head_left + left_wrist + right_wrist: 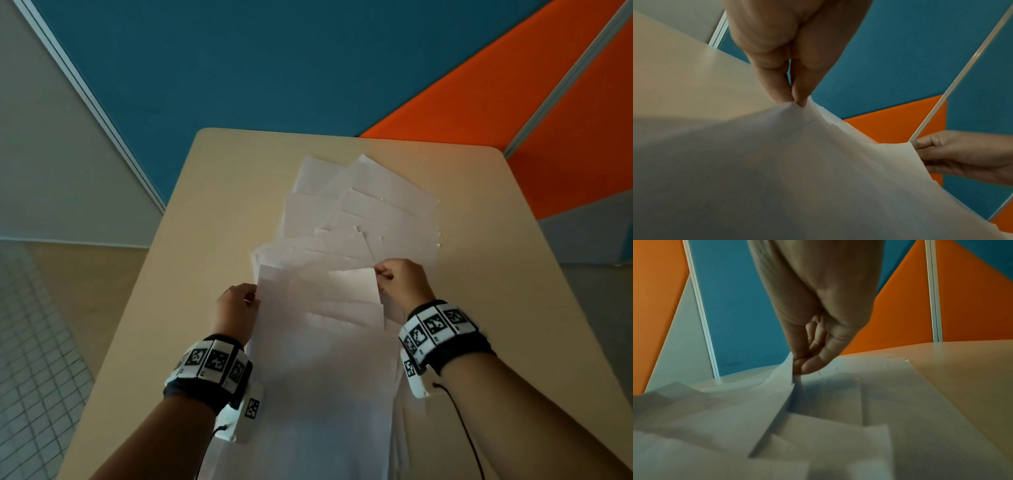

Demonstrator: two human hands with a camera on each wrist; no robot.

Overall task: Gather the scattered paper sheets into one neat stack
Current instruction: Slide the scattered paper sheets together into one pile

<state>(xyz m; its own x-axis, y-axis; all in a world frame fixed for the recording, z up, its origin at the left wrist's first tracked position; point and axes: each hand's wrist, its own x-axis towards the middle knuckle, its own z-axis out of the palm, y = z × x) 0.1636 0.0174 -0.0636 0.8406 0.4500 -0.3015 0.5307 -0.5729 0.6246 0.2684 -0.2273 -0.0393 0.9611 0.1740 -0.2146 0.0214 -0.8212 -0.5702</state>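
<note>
Sheets [363, 212] of white paper lie in a loose, overlapping run down the middle of the desk [479, 274], from near its far edge to the near edge. Those at the far end are fanned at different angles, corners poking out to both sides; those nearer the person lie more in line.

One sheet, the top sheet [318, 291], is held at its two far corners. The left hand [236, 308] pinches the far left corner between thumb and fingertips; in the left wrist view the paper [818, 178] rises to a small peak at the pinch and slopes away below it. The right hand [402, 282] pinches the far right corner, thumb against a curled forefinger, with the other fingers tucked in; in the right wrist view that corner [785, 369] is lifted clear of the sheets beneath, and a shadow shows under the raised edge. How many sheets each pinch takes in cannot be told.

Both wrists carry dark bands [212, 370] set with black-and-white square markers, and a thin cable runs back from each.

Behind the desk stand partition panels, one blue [239, 68], one orange [479, 102]. A pale tiled floor [30, 359] shows to the left.
</note>
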